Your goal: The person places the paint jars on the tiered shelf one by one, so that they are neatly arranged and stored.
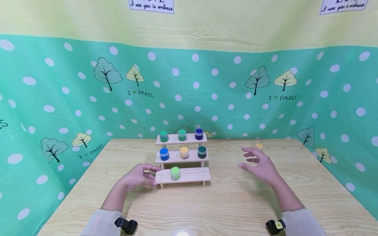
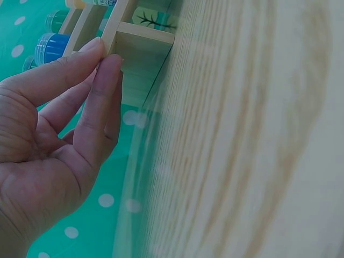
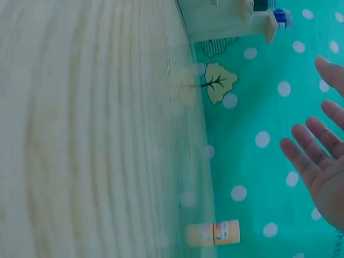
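Observation:
A three-step wooden rack (image 1: 192, 174) stands on the table with small paint jars on it. My left hand (image 1: 141, 177) pinches the left end of its lowest step between thumb and fingers, as the left wrist view shows closely. On that step sits a light green jar (image 1: 175, 173). The middle step bears a blue jar (image 1: 164, 154), a pale orange jar (image 1: 184, 152) and a dark green jar (image 1: 202, 152). Two green jars and a dark blue jar (image 1: 199, 134) line the top step. My right hand (image 1: 261, 165) holds nothing, its fingers spread and relaxed, to the right of the rack.
Another pale orange jar (image 3: 227, 232) stands on the table (image 1: 224, 203) beyond my right hand, partly hidden by it in the head view. A green dotted curtain (image 1: 206, 91) hangs behind the table and along its sides.

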Tool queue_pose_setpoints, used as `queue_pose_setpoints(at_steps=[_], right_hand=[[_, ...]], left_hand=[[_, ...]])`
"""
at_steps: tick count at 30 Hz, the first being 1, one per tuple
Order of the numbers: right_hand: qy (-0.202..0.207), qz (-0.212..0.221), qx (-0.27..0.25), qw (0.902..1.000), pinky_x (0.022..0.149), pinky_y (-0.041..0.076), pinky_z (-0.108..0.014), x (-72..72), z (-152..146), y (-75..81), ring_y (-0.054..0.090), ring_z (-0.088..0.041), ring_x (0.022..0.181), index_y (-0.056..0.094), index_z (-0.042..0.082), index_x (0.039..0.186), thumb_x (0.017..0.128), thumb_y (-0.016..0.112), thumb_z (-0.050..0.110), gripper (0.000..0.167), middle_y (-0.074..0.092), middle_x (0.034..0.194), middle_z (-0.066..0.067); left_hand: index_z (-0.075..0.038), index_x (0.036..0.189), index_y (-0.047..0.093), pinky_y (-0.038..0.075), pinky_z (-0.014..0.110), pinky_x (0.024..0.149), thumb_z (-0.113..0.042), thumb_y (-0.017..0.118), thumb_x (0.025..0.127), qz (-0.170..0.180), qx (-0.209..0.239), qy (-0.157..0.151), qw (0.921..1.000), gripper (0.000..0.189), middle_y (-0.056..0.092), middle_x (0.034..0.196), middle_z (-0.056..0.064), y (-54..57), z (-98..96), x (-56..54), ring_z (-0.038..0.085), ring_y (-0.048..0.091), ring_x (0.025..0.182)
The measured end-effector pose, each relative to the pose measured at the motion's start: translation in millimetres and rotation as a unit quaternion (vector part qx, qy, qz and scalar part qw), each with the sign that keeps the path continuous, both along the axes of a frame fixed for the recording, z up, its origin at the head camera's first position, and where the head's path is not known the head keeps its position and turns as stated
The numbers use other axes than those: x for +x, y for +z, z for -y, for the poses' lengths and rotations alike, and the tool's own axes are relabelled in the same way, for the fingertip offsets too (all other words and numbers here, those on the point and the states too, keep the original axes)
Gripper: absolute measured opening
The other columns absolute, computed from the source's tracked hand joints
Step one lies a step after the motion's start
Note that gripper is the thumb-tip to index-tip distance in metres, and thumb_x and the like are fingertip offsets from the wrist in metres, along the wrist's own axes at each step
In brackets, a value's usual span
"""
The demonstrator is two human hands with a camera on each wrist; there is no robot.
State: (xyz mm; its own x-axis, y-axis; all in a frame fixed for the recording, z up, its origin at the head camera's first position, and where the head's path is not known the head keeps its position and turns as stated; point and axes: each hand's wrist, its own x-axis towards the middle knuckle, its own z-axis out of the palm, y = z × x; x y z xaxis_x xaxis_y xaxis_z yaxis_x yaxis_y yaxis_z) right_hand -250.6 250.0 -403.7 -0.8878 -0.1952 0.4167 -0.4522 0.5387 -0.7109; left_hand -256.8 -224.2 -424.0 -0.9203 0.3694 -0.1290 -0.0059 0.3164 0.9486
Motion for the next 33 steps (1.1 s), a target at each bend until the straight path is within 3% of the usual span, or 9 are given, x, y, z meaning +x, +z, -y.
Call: queue_pose_setpoints(at_steps=[13, 22, 28, 33], right_hand=[[-0.053, 0.006, 0.013, 0.9985, 0.091, 0.049, -0.05, -7.9, -26, -3.8, 0.055, -0.042, 0.112, 0.05, 0.002, 0.139, 0.087, 0.076, 0.022, 0.062, 0.049, 0.133, -0.02], [-0.068, 0.011, 0.018, 0.9975, 0.092, 0.048, -0.053, -12.2, -41, -5.6, 0.054, -0.043, 0.113, 0.049, 0.001, 0.139, 0.089, 0.074, 0.025, 0.061, 0.051, 0.131, -0.022], [-0.085, 0.016, 0.027, 0.9959, 0.091, 0.049, -0.051, -14.1, -51, -8.7, 0.054, -0.042, 0.113, 0.05, 0.001, 0.139, 0.089, 0.074, 0.028, 0.061, 0.049, 0.134, -0.022], [-0.098, 0.015, 0.036, 0.9944, 0.09, 0.05, -0.051, -19.6, -58, -9.3, 0.054, -0.043, 0.112, 0.051, 0.0, 0.137, 0.089, 0.074, 0.028, 0.06, 0.049, 0.133, -0.024]], left_hand=[[0.006, 0.129, 0.058, 0.057, 0.033, 0.073, 0.007, 0.08, 0.074, 0.0, 0.004, -0.005, 1.0, 0.059, 0.056, 0.117, 0.017, -0.4, 0.7, -0.5, 0.022, 0.064, 0.084], [0.006, 0.129, 0.058, 0.057, 0.033, 0.073, 0.007, 0.08, 0.074, -0.001, 0.004, -0.005, 1.0, 0.059, 0.056, 0.116, 0.016, 0.1, 0.8, 0.6, 0.022, 0.064, 0.084], [0.009, 0.129, 0.056, 0.057, 0.034, 0.074, 0.009, 0.079, 0.073, 0.005, 0.018, -0.015, 0.9997, 0.061, 0.062, 0.107, 0.016, -1.3, 2.2, -1.3, 0.023, 0.065, 0.085], [0.004, 0.128, 0.06, 0.057, 0.035, 0.074, 0.006, 0.081, 0.073, 0.003, 0.001, 0.0, 1.0, 0.059, 0.058, 0.115, 0.017, -1.4, 1.6, -1.6, 0.023, 0.065, 0.086]])
